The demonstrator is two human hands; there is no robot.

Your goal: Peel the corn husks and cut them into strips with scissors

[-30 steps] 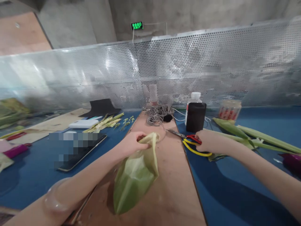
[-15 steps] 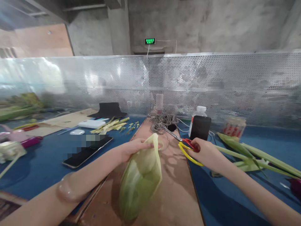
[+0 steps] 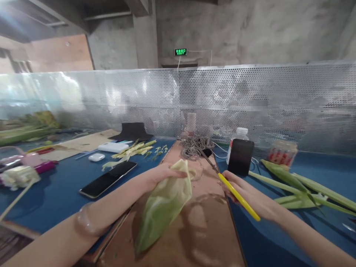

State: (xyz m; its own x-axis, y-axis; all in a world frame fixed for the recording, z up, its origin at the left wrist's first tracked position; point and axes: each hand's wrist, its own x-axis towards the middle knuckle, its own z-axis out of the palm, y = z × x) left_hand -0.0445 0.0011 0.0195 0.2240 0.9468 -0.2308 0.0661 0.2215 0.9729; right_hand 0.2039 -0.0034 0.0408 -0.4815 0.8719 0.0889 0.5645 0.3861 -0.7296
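My left hand (image 3: pixel 160 175) pinches the leaf (image 3: pixel 164 204) on the board (image 3: pixel 211 237), as before. My right hand (image 3: pixel 246 193) has lifted the scissors (image 3: pixel 236 196) off the counter (image 3: pixel 55 200) at 3 o'clock of the leaf, grip closed round the handles, ready to cut.

Leaf (image 3: pixel 164 202) and scissors (image 3: pixel 236 194) (in hands)

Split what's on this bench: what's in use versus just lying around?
In use:
- left hand gripping the folded pale green leaf
- right hand holding the yellow-handled scissors
- brown wooden board under both

Lying about:
- black phone flat on the blue mat
- tangle of grey string
- upright black phone
- long green stalks
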